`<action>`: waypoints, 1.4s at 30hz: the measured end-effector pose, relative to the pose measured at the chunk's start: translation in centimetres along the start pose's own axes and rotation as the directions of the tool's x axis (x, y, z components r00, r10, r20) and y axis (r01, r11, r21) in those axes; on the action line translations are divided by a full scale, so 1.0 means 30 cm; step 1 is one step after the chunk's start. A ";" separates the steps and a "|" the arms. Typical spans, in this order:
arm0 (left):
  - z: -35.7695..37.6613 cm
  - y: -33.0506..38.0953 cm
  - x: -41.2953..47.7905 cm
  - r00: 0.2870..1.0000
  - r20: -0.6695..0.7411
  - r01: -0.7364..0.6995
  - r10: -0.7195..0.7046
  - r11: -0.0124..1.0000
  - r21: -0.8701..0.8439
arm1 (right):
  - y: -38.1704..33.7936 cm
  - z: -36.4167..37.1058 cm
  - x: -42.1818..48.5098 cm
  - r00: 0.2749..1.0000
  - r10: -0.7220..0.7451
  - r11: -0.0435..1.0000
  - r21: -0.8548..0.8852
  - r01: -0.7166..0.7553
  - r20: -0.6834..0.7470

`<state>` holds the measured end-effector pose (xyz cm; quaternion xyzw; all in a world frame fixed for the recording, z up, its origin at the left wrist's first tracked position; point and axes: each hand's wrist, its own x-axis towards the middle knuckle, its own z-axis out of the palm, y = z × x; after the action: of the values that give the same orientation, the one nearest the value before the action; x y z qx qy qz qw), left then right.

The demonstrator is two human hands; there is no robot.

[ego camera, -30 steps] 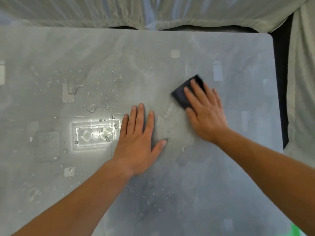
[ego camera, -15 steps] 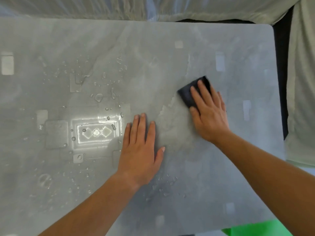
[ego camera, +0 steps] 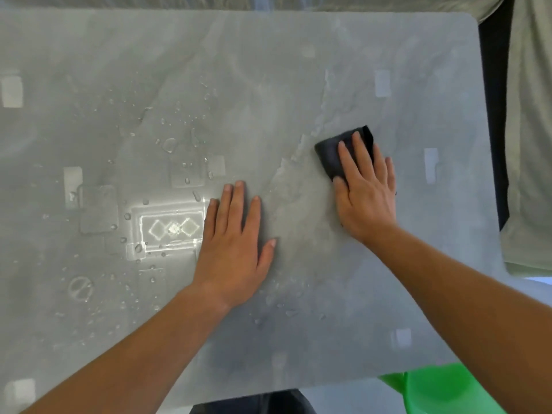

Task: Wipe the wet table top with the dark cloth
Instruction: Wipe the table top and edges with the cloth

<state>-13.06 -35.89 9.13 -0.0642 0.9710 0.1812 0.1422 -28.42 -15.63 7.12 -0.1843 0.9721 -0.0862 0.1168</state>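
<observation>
The grey table top (ego camera: 268, 70) fills most of the head view. Water droplets (ego camera: 168, 144) lie scattered over its left half and near its front middle. A dark folded cloth (ego camera: 330, 156) lies flat on the table right of centre. My right hand (ego camera: 366, 194) presses on it with straight fingers, covering its near right part. A smeared wet streak (ego camera: 298, 186) runs between the two hands. My left hand (ego camera: 236, 237) rests flat on the table, fingers straight, to the left of the streak.
A bright light reflection (ego camera: 170, 228) glares on the wet surface beside my left hand. Pale fabric (ego camera: 528, 130) hangs past the table's right edge. A green object (ego camera: 442, 389) sits below the front right corner.
The view has tilted so the table's front edge now shows. My right hand and the cloth have slid slightly right and toward me. My left hand stays flat in place.
</observation>
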 end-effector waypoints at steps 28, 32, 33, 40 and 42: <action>0.103 0.021 -0.264 0.992 0.079 0.099 -0.100 0.995 0.019 | 0.045 0.061 -0.343 0.989 -0.144 0.989 0.021 0.144 0.025; 0.112 0.013 -0.282 0.997 0.032 0.069 -0.070 0.997 0.031 | -0.043 0.125 -0.497 0.995 -0.099 0.995 0.021 0.100 -0.027; 0.118 0.015 -0.298 0.998 0.008 0.065 -0.066 0.998 0.023 | -0.054 0.147 -0.572 0.985 -0.175 0.985 0.004 0.175 -0.011; 0.194 0.004 -0.486 0.999 0.009 0.039 -0.040 0.998 0.053 | 0.065 0.157 -0.675 0.938 -0.346 0.936 -0.073 0.345 0.000; 0.210 -0.015 -0.523 0.998 0.005 0.056 -0.057 0.995 0.082 | 0.046 0.154 -0.669 0.992 -0.119 0.993 -0.019 0.119 -0.050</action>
<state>3.56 -32.84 8.03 -0.0851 0.9749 0.1372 0.1535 -9.53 -7.36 6.32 -0.2406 0.9627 -0.0898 0.0854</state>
